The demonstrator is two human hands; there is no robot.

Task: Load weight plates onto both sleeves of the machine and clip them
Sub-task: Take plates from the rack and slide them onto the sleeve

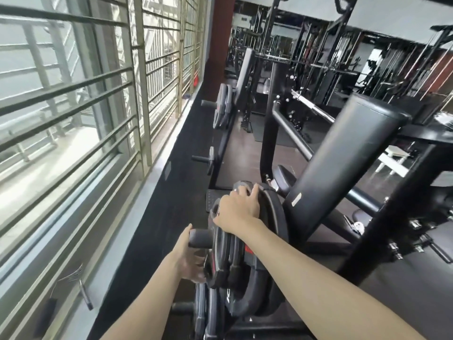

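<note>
Several black weight plates point(247, 261) with red markings sit stacked on a horizontal black sleeve point(199, 238) of the machine, near the bottom centre. My right hand point(239, 208) lies over the top rim of the outermost plates, fingers curled over the edge. My left hand point(188, 261) is below the sleeve's free end, palm against the face of the outer plate, thumb up beside the sleeve. No clip shows on the sleeve. A lower peg point(180, 307) holds more plates point(203, 312).
A barred window wall point(73, 106) runs along the left with a narrow black floor strip beside it. A padded black machine post point(343, 153) rises to the right. Further storage pegs with plates point(221, 106) stand ahead; racks and a barbell point(316, 107) fill the background.
</note>
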